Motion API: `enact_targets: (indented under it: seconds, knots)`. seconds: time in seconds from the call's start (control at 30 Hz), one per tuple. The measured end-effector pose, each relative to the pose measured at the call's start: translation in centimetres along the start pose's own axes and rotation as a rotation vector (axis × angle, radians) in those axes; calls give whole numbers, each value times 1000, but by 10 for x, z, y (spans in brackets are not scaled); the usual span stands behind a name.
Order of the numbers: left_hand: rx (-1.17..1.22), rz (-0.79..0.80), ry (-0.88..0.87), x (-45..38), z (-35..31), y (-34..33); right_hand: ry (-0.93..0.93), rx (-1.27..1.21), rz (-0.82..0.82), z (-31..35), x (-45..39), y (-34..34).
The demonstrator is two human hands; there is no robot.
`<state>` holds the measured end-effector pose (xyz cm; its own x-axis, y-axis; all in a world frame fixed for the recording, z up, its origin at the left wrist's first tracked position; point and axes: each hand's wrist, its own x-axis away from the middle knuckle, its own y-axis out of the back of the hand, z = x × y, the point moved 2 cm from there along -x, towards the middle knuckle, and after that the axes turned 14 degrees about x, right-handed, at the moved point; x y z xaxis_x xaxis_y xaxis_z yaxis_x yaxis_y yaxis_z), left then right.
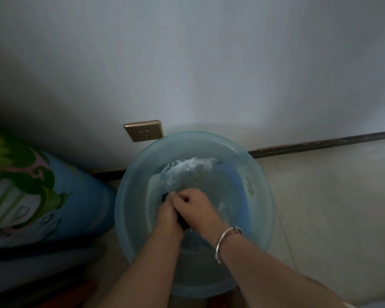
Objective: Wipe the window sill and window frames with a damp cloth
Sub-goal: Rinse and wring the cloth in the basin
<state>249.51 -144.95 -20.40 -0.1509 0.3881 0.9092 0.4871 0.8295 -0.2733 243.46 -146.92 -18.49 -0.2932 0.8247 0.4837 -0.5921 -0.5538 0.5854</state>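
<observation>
Both hands squeeze a dark cloth over a basin of water.

The left hand (168, 213) and right hand (192, 206) meet over the middle of the pale blue basin (129, 210), fingers (180, 197) curled tight and clamped on the dark cloth (183, 224). Only small dark bits of it show between the hands; its visible part runs from far-left to near-right, though its ends are hidden. A metal bangle (226, 240) circles the right wrist. The basin stands on the floor (331, 207) against the wall, just below a gold wall socket (143, 130). A bright patterned cushion (31, 196) lies to the left.
</observation>
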Motion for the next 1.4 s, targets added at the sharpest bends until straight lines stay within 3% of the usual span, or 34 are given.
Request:
enact_targets:
  seconds: [0.13,0.2,0.27,0.37,0.47,0.53,0.63,0.77,0.93,1.0,1.17,1.27,1.4]
  knots:
    - [-139,64,61,9,-1,-13,-36,221,-274,-7,-6,15]
    - [-164,53,96,8,-1,-15,-105,326,-330,-16,-12,19]
    - [-156,-52,41,0,-2,-9,-181,463,-363,-27,-18,24]
    - [-239,-295,-196,-14,-6,6,-217,610,-454,-40,-20,38]
    - [-268,-306,-228,-33,2,17,-169,782,-348,-43,-17,29]
    - [-158,-225,-89,-10,2,8,-191,633,-151,-44,-15,15]
    - [-9,-103,48,-1,-1,5,-212,81,107,-28,-9,5]
    - [-4,47,-19,9,-8,5,-110,-133,55,8,4,7]
    - [-48,-31,56,1,-8,-1,54,123,-22,13,4,5]
    - [-269,-36,-8,2,-7,-2,64,206,-61,4,-3,0]
    - [-421,33,73,13,1,8,5,693,-262,-24,-19,9]
    - [-417,30,-7,7,4,11,-88,822,-365,-41,-19,25]
    - [-365,-56,-159,0,-1,16,-101,931,-376,-51,-15,34]
